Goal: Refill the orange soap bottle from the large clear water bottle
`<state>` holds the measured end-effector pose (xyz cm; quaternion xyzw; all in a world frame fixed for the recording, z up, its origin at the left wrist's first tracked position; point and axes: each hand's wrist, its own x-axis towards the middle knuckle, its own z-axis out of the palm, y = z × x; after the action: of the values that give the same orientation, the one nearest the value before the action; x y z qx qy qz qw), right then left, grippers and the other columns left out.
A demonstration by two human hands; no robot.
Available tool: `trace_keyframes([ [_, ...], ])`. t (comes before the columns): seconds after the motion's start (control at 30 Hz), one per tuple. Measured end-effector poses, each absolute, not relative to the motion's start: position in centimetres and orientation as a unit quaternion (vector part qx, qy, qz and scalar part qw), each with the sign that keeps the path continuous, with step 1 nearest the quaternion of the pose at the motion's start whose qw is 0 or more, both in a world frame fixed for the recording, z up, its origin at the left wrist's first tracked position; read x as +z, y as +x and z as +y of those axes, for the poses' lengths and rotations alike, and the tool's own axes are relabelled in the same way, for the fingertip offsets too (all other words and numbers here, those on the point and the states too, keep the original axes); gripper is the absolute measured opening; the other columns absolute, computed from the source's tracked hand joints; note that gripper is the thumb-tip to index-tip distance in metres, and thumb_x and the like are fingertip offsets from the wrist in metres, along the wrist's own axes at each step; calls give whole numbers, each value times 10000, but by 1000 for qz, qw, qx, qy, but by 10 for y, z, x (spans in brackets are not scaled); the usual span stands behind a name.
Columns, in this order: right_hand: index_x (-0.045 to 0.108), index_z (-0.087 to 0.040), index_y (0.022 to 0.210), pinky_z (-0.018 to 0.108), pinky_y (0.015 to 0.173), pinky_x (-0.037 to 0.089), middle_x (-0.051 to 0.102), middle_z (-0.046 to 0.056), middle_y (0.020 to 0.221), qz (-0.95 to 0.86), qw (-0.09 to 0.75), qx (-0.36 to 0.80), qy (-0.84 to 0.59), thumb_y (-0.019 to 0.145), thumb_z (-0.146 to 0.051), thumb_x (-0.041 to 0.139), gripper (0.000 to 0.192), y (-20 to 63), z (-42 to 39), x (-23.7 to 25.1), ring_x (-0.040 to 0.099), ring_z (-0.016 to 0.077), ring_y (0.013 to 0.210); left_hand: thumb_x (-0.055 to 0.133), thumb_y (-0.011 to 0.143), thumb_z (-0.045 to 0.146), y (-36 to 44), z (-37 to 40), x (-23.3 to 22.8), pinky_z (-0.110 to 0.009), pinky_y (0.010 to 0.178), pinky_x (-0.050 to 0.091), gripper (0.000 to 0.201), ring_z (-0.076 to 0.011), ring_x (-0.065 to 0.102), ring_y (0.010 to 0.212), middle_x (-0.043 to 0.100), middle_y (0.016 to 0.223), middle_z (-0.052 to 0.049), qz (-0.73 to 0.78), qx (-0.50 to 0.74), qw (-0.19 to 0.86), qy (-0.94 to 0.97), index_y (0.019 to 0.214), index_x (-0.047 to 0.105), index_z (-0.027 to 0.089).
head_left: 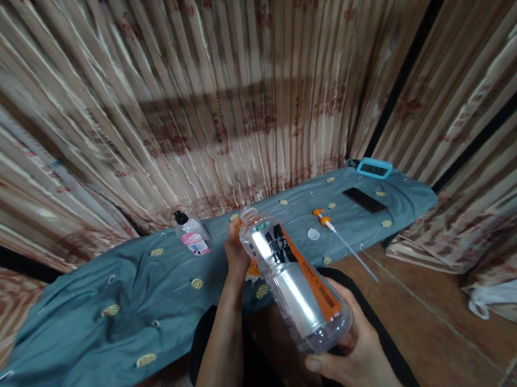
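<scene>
A small pump bottle (190,232) stands upright left of the clear drink bottle (295,279), out of reach. The left hand (236,248) closes round that bottle's neck, steadying the open top, while the right hand (348,347) cups and grips its base (tilting it). Right of it on the blue cloth (112,295) lie a white cap (313,234), a pump tube (344,240) and a phone (364,200).

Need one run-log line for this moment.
left hand: at neck of clear bottle | right hand: holds bottle base | bottle: tilted, uncapped | white cap, pump tube, phone: on blue cloth
</scene>
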<state>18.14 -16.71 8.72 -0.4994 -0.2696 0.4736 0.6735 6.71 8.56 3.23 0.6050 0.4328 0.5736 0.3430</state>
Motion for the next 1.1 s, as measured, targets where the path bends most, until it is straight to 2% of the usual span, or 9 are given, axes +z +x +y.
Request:
trace_keyframes([
  [0.17, 552, -290, 1356, 294, 884, 658, 796, 72, 1271, -275, 665, 480, -502, 447, -317, 1076, 1050, 184, -168, 84, 803, 293, 1104, 677, 811, 286, 67, 84, 35, -412, 949, 571, 300, -280, 725, 1024, 756, 1079, -85, 448, 565, 341, 603, 1102, 650, 218],
  [0.33, 524, -277, 1374, 358, 873, 669, 780, 114, 1291, -300, 646, 484, -508, 469, -441, 1065, 1067, 186, -168, 85, 792, 345, 1120, 699, 811, 302, 68, 83, 37, -427, 953, 572, 310, -296, 725, 1017, 767, 1076, -91, 454, 561, 346, 599, 1106, 664, 212],
  [0.5, 521, -271, 1392, 359, 939, 648, 774, 118, 1312, -315, 642, 483, -506, 482, -511, 1046, 1078, 188, -167, 81, 775, 346, 1167, 720, 790, 330, 68, 82, 39, -436, 951, 581, 334, -291, 735, 1022, 772, 1098, -86, 452, 563, 345, 600, 1101, 669, 218],
  [0.6, 541, -307, 1380, 342, 914, 656, 793, 82, 1292, -301, 655, 489, -491, 475, -459, 1058, 1054, 187, -167, 77, 781, 334, 1161, 717, 784, 335, 67, 82, 38, -449, 968, 577, 355, -292, 738, 1036, 769, 1114, -96, 442, 568, 339, 606, 1112, 669, 208],
  [0.7, 549, -355, 1361, 294, 783, 674, 836, 27, 1193, -261, 667, 516, -470, 449, -321, 1075, 1054, 185, -167, 77, 835, 295, 1002, 701, 794, 316, 67, 84, 33, -445, 967, 576, 358, -283, 738, 1023, 766, 1097, -100, 448, 570, 333, 604, 1129, 659, 197],
  [0.83, 565, -342, 1320, 297, 726, 682, 858, 33, 1132, -212, 683, 535, -449, 404, -191, 1067, 1055, 182, -167, 83, 855, 294, 901, 695, 806, 284, 66, 87, 28, -393, 947, 584, 344, -256, 738, 1028, 766, 1089, -75, 452, 567, 341, 599, 1140, 648, 214],
  [0.93, 568, -326, 1315, 304, 711, 686, 861, 46, 1124, -209, 685, 538, -444, 405, -170, 1063, 1048, 182, -166, 86, 857, 296, 873, 706, 800, 287, 66, 87, 28, -399, 961, 578, 361, -263, 735, 1048, 766, 1114, -81, 455, 568, 341, 595, 1148, 648, 214],
  [1.1, 574, -316, 1334, 294, 713, 681, 850, 56, 1165, -236, 680, 524, -454, 428, -206, 1068, 1037, 184, -167, 84, 846, 304, 949, 712, 776, 280, 66, 85, 32, -427, 980, 568, 362, -276, 732, 1048, 764, 1137, -99, 445, 568, 333, 607, 1126, 652, 213],
])
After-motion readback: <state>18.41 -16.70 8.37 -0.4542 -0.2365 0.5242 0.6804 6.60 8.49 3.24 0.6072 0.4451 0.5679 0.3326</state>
